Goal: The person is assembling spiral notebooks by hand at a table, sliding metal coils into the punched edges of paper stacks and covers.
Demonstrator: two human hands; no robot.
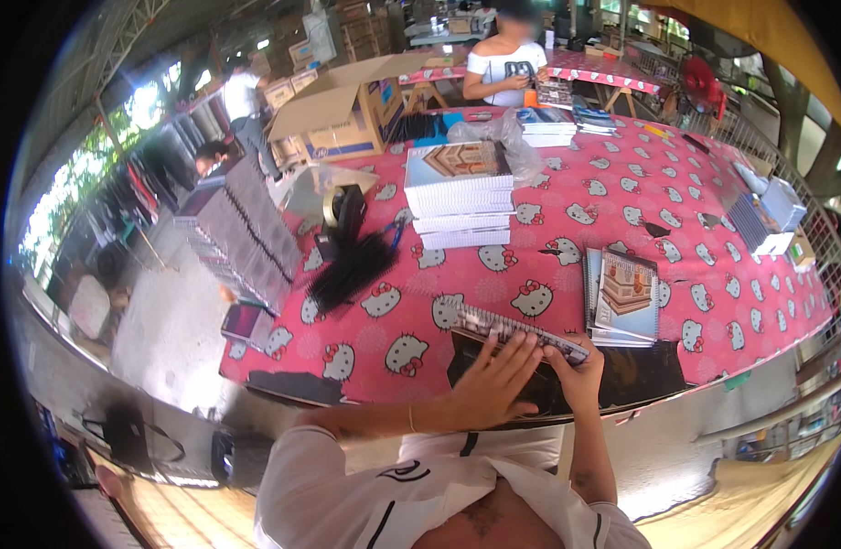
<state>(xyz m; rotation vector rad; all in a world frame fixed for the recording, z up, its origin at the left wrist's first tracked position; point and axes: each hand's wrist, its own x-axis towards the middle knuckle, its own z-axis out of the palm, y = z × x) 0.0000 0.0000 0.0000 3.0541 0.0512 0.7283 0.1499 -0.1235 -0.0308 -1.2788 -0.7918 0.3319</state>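
Note:
A spiral-bound notebook [493,322] is tilted up on its long edge in front of me, over a black board [621,373] at the table's near edge. My right hand [578,368] grips its right end, thumb along the edge. My left hand [499,380] lies across it with fingers stretched out and thumb apart. To the right lie several notebooks [626,291] with a building on the cover. Farther off stands a tall stack of notebooks [459,197], pages and coils facing me. Left of that stack lies a bundle of black binding coils [354,270].
A tall stack of dark-covered notebooks [233,233] stands at the table's left edge. Behind it are a tape dispenser [343,215] and an open cardboard box [338,119]. Across the pink-clothed table [585,183] a person [507,69] handles items. Boxes [770,206] sit far right.

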